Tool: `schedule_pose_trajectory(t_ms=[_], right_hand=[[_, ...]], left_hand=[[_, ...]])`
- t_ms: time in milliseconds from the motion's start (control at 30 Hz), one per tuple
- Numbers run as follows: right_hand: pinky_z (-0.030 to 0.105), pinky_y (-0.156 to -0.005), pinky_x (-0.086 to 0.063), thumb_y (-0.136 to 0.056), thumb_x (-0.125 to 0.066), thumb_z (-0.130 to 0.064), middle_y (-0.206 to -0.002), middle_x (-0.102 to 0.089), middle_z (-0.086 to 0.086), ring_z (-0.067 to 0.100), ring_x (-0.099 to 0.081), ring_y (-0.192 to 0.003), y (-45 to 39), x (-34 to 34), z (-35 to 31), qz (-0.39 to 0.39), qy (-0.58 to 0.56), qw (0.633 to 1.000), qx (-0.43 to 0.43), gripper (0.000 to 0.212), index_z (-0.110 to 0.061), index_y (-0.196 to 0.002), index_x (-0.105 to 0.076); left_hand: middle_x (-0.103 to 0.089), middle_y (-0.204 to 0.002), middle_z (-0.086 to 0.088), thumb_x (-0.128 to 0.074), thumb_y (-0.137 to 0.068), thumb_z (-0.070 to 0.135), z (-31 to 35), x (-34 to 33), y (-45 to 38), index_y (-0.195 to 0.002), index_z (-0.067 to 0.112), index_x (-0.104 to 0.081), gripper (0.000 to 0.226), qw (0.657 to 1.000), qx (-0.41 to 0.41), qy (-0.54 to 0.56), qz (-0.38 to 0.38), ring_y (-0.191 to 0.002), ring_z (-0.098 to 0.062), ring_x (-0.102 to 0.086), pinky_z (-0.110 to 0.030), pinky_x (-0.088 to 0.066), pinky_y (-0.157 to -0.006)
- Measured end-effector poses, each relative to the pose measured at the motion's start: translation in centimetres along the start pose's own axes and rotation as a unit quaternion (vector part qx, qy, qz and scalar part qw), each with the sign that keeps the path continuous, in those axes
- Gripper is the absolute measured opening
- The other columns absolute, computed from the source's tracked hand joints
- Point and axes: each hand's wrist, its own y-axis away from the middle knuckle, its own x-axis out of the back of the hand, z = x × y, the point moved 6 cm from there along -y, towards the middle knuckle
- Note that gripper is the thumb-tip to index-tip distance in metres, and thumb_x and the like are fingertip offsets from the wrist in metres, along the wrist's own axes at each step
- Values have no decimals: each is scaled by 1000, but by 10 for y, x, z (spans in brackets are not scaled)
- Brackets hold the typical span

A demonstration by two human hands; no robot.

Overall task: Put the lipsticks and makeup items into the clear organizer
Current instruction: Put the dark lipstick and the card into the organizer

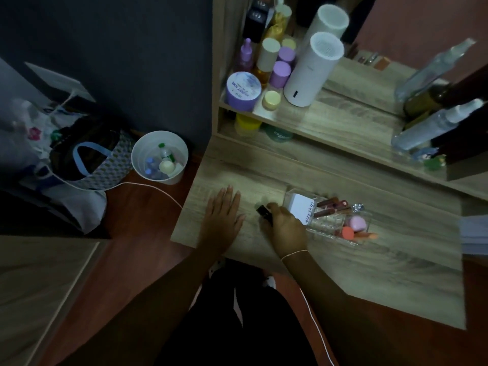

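Organizer [365, 216]: on the counter [356, 260], already holding lip glosses [331, 206], sponges [355, 227] and a white box [302, 207] — mostly filled.
Right hand [286, 224]: pinching a black lipstick [264, 212], just beside the organizer.
Left hand [223, 216]: spread flat, empty.
Left: seemingly this lipstick only — no other loose items visible.

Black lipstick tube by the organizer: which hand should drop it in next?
The right hand. It already grips the black lipstick tube and sits against the clear organizer. The left hand lies flat and empty on the table, farther from it.
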Motion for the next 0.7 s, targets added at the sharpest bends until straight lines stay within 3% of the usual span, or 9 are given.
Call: schedule_pose_trajectory(t_ms=[167,233,400,567,700], right_hand=[[42,-79,-51,-84,-62,-22,-100,-66,18,37,-60,-95,27,27,27,100,-59,992,-40,29,-8,-110,-64],[42,-83,-49,-82,-64,-21,-98,-67,21,38,-60,-93,39,33,48,128,-82,986,-64,30,-5,-108,-66],[38,-71,-49,-82,-68,-19,-102,-63,22,38,-62,-87,69,36,100,151,-153,961,-174,28,-3,-105,-64],[40,-73,-51,-84,-66,-14,-103,-64,26,41,-63,-88,77,46,135,174,-176,947,-207,29,-5,-112,-63],[38,-74,-52,-85,-66,-14,-98,-69,24,38,-66,-86,67,54,147,181,-191,940,-215,24,-7,-107,-65]], left_hand=[[-40,-149,-21,-61,-88,32,14,2,-4,-142,6,-38,64,1000,10,25,11,-137,-38,-39,-57,-32,-109],[-40,-149,-20,-60,-89,31,28,4,-4,-142,5,-38,62,999,-22,34,19,-138,-37,-38,-55,-30,-110],[-43,-148,-18,-36,-91,37,73,9,-3,-141,4,-40,60,992,-122,30,15,-136,-34,-41,-55,-33,-109],[-40,-150,-17,-38,-93,37,109,-2,2,-143,5,-36,60,980,-196,13,-1,-140,-33,-36,-55,-32,-111],[-38,-151,-17,-39,-94,39,120,-6,5,-145,5,-31,62,981,-192,9,-16,-141,-32,-34,-52,-24,-114]])
